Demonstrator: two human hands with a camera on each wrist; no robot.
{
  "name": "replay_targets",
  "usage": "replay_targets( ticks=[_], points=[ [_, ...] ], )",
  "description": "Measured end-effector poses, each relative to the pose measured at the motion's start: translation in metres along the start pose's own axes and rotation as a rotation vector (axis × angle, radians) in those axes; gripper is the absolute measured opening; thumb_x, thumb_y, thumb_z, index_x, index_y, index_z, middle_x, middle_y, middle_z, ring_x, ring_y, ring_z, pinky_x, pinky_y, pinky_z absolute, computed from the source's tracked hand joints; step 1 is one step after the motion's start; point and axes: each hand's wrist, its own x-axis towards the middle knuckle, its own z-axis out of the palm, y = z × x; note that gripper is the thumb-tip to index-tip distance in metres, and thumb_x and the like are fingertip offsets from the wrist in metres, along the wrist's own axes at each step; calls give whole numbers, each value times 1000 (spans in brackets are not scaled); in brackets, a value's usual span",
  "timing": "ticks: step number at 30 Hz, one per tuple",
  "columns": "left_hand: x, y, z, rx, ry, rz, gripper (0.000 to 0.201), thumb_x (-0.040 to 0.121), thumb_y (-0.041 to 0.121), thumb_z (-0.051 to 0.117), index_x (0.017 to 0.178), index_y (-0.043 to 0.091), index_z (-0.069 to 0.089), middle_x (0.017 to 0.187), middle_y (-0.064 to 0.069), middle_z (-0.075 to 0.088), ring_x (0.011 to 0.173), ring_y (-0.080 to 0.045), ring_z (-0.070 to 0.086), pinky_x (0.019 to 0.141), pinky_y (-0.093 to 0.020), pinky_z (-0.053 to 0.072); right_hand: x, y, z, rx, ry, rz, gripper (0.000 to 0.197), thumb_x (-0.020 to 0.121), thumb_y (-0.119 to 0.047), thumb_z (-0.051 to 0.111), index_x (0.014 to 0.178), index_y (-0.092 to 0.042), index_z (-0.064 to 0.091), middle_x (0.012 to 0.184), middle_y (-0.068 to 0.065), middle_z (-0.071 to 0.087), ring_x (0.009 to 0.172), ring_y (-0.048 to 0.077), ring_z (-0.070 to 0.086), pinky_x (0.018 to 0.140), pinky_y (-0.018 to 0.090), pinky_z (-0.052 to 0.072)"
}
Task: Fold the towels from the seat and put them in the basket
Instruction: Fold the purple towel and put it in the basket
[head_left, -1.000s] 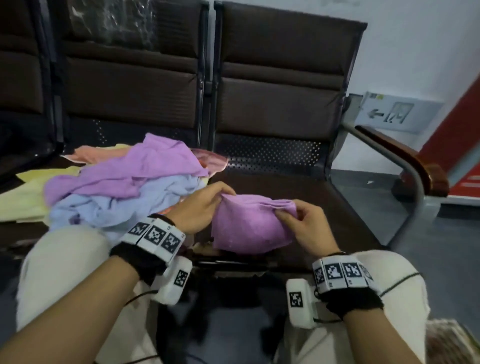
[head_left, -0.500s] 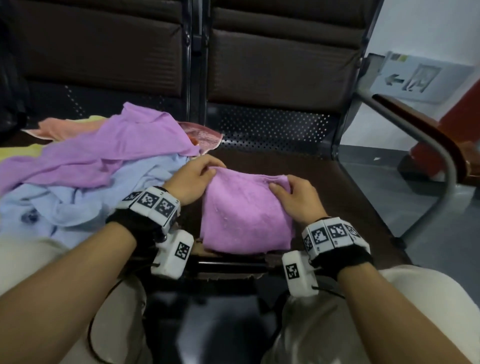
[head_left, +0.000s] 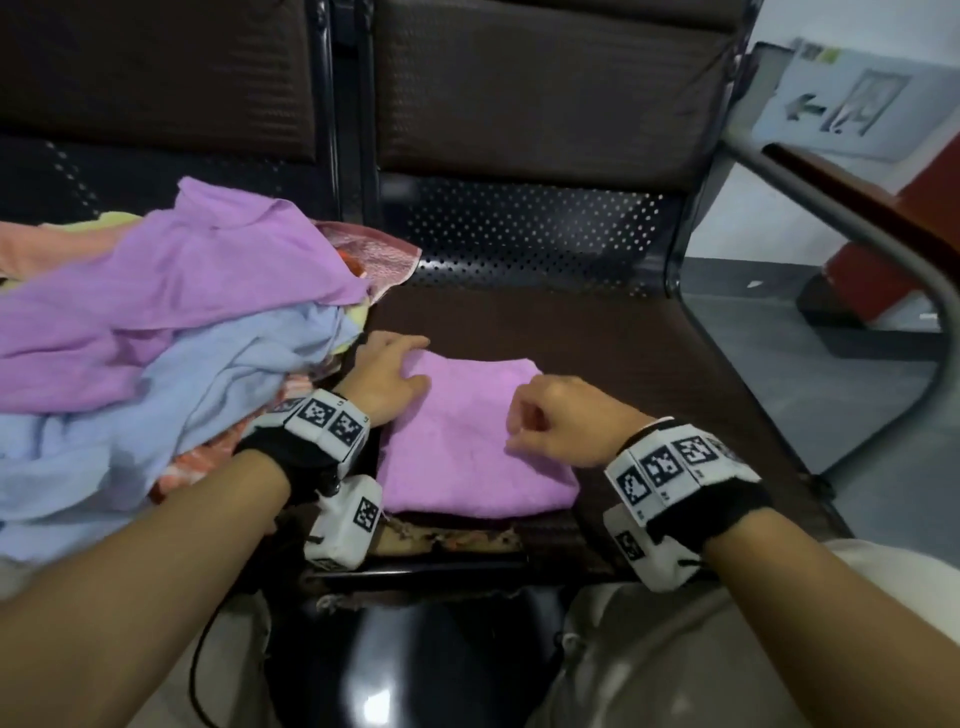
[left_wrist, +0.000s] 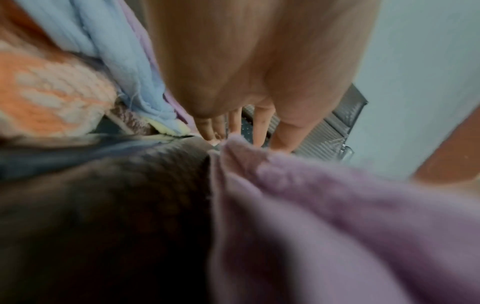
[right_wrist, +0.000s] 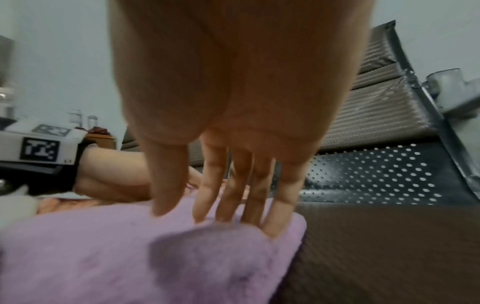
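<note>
Lilac and already doubled into a neat square, the folded towel (head_left: 467, 447) lies flat on the brown seat (head_left: 597, 332), just beside the loose pile of towels (head_left: 171, 338); the left hand (head_left: 387, 374) rests on its far left corner with fingers straight, gripping nothing; the right hand (head_left: 553, 421) sits over its right side, fingers extended in the wrist view (right_wrist: 228, 185) and holding nothing; folding looks finished, so the next move calls for lifting it whole to the basket, which is not in view.
</note>
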Motion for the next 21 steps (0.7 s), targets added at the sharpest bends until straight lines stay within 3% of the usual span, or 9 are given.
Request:
replay_targets(
  ticks=[2,4,5,9,12,15,18,21],
  points=[
    [-17,7,0,76,55,84,42,83,13,64,124,18,58,132,-8,39,126,-27,35,110,-32,25,-12,-8,4,-114,-193,-30,45,76,-44,72,112,-19,59,105,-1,52,94,17,52,88,32,45],
    [-37,16,-2,66,13,176,28,84,13,63,112,16,65,122,-6,50,118,-26,44,107,-37,32,-23,-14,11,-221,-252,-15,66,71,-49,74,126,-24,47,123,-1,44,108,20,50,93,37,44],
    [-46,20,-4,26,-55,199,22,87,15,61,108,14,67,116,-5,57,114,-24,50,104,-37,36,-26,-16,14,-265,-233,-14,67,73,-45,74,129,-25,44,127,-2,43,111,21,51,93,38,45],
    [-77,27,-7,44,-238,239,29,92,28,58,113,9,66,115,-7,64,112,-20,55,96,-20,36,-28,-23,15,-288,-75,-13,37,88,-24,56,125,-24,53,125,4,55,117,27,52,94,34,43],
    [-90,26,-16,358,-317,274,50,82,50,64,123,22,58,121,5,55,115,-12,46,101,-31,36,-35,-25,10,-177,-28,17,30,88,-20,53,117,-23,58,117,12,61,108,31,57,89,34,46],
    [-96,27,-22,539,-272,332,23,82,27,61,104,23,60,108,4,59,108,-18,52,91,-34,38,-44,-24,10,-28,23,-9,28,85,-8,49,109,-14,62,106,14,65,102,31,59,82,29,43],
    [-98,31,-25,387,-257,294,4,81,12,55,80,16,54,88,-5,61,93,-31,58,81,-39,46,-54,-19,13,23,31,-10,23,85,-14,59,109,-14,61,94,8,64,96,28,58,72,23,34],
    [-93,33,-29,306,-272,241,13,82,9,53,92,14,59,98,-9,63,97,-29,59,84,-38,46,-56,-14,15,-5,-94,21,55,73,-27,78,122,-18,54,111,4,62,101,19,55,85,25,41]
  ],
)
